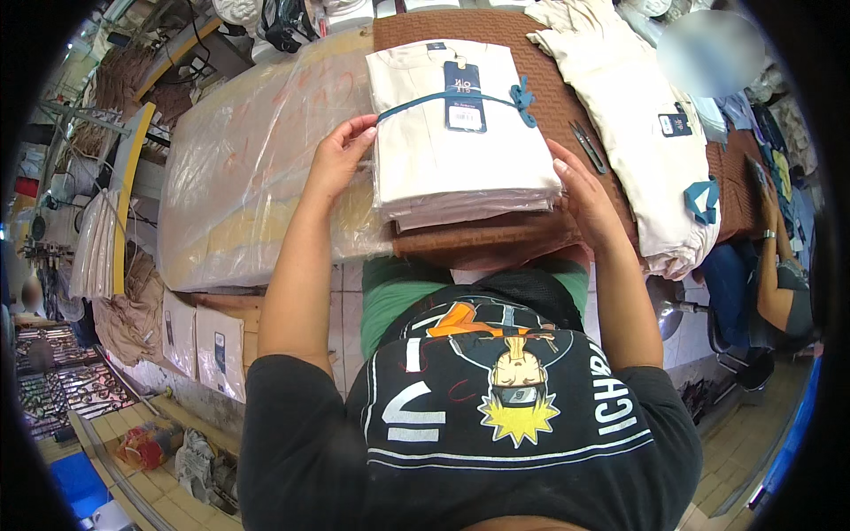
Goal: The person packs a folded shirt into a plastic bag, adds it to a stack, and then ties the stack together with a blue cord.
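Brown textured cloth [496,237] covers part of a workroom table, and near its front edge rests a neat stack of folded cream garments [447,164]. On the right side, the right hand [580,188] is loosely open, fingers apart against the stack's edge, no grip visible. Slightly farther off, the left hand [343,152] is half curled at the left edge, fingertips by a blue ribbon [416,104]; whether they pinch it cannot be told. Uneven pressure from the sides could skew the slick layers, and a tug on the ribbon might undo its bow [523,102]. Thread snips [587,148], just beside the stack at right, could snag plastic or cloth should it slide over them. Clear plastic shows at the stack's near edge; at left, flat clear packets [220,350] hold folded pale garments, and farther off stands an upright row of plastic-wrapped garments [94,248].
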A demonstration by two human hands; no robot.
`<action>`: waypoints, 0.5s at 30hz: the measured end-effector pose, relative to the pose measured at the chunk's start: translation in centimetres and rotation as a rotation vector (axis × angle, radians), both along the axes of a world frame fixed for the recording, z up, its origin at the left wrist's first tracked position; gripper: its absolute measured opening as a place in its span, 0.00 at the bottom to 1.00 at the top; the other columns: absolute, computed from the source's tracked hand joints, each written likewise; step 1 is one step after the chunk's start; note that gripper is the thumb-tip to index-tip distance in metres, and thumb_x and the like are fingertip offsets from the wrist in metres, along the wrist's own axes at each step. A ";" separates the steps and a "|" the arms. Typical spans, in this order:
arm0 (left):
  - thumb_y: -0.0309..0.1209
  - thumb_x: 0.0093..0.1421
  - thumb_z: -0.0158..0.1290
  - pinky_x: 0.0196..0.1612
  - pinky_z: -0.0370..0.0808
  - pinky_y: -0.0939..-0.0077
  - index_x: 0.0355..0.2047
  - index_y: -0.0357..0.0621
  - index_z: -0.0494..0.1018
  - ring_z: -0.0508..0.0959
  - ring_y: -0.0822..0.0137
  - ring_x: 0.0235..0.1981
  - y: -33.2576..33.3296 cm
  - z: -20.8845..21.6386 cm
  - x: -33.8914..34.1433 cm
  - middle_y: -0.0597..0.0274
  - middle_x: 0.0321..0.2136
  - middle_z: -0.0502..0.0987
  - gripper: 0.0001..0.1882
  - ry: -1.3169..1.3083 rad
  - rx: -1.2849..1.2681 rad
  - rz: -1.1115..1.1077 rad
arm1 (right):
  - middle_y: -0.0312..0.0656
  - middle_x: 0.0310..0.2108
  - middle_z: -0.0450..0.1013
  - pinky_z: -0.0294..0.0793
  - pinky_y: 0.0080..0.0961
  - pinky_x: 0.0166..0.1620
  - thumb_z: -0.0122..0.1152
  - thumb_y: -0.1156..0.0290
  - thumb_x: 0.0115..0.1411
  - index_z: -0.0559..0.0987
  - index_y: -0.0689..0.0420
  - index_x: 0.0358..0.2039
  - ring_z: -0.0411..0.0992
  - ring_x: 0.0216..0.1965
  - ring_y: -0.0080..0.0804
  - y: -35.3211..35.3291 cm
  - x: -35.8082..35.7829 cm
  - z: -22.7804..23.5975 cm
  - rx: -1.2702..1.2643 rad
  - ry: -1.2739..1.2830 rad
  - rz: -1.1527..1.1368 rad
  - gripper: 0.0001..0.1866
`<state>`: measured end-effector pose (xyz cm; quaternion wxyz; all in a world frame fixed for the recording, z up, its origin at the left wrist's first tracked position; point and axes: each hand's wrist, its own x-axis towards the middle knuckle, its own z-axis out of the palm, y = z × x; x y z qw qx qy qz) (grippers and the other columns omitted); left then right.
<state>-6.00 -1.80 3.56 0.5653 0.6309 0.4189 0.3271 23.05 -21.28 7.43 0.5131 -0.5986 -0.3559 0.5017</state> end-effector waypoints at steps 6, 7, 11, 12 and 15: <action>0.36 0.58 0.53 0.38 0.68 0.86 0.47 0.44 0.69 0.71 0.80 0.37 1.9 -1.8 -0.2 0.71 0.38 0.74 0.18 -0.072 -0.080 -0.017 | 0.42 0.55 0.61 0.52 0.32 0.57 0.51 0.54 0.58 0.57 0.55 0.61 0.56 0.57 0.31 0.1 -0.1 -1.3 0.032 0.059 0.029 0.34; 0.36 0.58 0.53 0.38 0.68 0.86 0.47 0.44 0.68 0.71 0.81 0.37 1.6 -1.8 -0.2 0.71 0.38 0.73 0.18 -0.081 -0.073 -0.014 | 0.42 0.55 0.61 0.52 0.31 0.58 0.51 0.54 0.58 0.57 0.54 0.61 0.56 0.57 0.31 0.1 -0.5 -1.2 0.035 0.072 0.025 0.33; 0.37 0.57 0.54 0.40 0.69 0.85 0.48 0.44 0.67 0.71 0.80 0.37 1.6 -2.0 -0.2 0.70 0.39 0.73 0.20 -0.110 -0.044 -0.063 | 0.44 0.57 0.59 0.47 0.27 0.60 0.50 0.55 0.59 0.56 0.58 0.60 0.54 0.59 0.32 0.2 -1.3 -1.0 0.037 -0.020 0.013 0.33; 0.36 0.57 0.54 0.40 0.69 0.84 0.48 0.44 0.67 0.71 0.79 0.37 1.6 -2.0 -0.1 0.69 0.39 0.73 0.19 -0.109 -0.036 -0.073 | 0.45 0.57 0.59 0.46 0.27 0.61 0.50 0.54 0.59 0.56 0.58 0.60 0.53 0.60 0.32 0.2 -1.3 -1.2 0.045 -0.080 0.021 0.34; 0.35 0.57 0.54 0.41 0.69 0.83 0.47 0.44 0.67 0.71 0.78 0.38 1.5 -1.6 0.2 0.69 0.39 0.72 0.18 -0.119 0.001 -0.092 | 0.46 0.58 0.58 0.44 0.26 0.62 0.49 0.54 0.59 0.55 0.59 0.60 0.52 0.61 0.33 0.3 -1.2 -1.8 0.068 -0.077 0.029 0.34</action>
